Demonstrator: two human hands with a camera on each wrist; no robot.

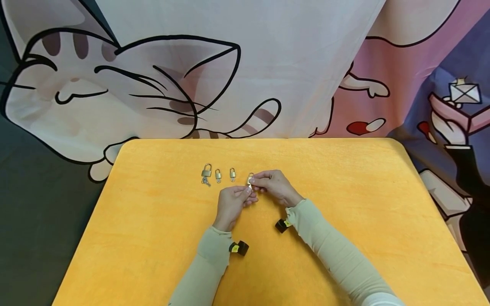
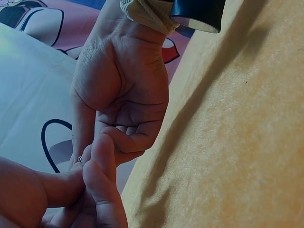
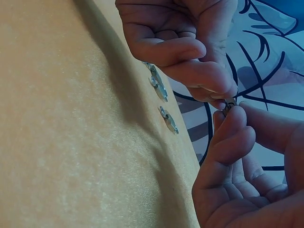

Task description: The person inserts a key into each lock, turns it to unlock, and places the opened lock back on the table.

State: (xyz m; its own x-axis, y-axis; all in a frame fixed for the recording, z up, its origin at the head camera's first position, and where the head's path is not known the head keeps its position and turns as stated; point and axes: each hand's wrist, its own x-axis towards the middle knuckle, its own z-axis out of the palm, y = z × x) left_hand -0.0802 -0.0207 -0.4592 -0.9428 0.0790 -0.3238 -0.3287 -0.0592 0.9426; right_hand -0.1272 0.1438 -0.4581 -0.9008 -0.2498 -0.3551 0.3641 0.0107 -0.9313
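Note:
My right hand (image 1: 274, 184) pinches a small brass padlock (image 1: 250, 178) between thumb and fingers, its shackle pointing away from me. Close against it, my left hand (image 1: 232, 203) pinches a small shiny piece at the padlock's lower end, likely its key, mostly covered by the fingertips. In the right wrist view, only a bit of metal (image 3: 230, 102) shows where both hands' fingertips meet. To the left on the table lie a larger padlock (image 1: 206, 172) with keys (image 1: 205, 182) at its lower end, and two small padlocks, one in the middle (image 1: 218, 174) and one nearer my hands (image 1: 232, 173).
The yellow table (image 1: 153, 238) stretches around both hands, its far edge just beyond the padlocks. Behind it hangs a cartoon-printed cloth (image 1: 298, 76). Each wrist carries a small black camera, one on the left (image 1: 243, 247) and one on the right (image 1: 281, 226).

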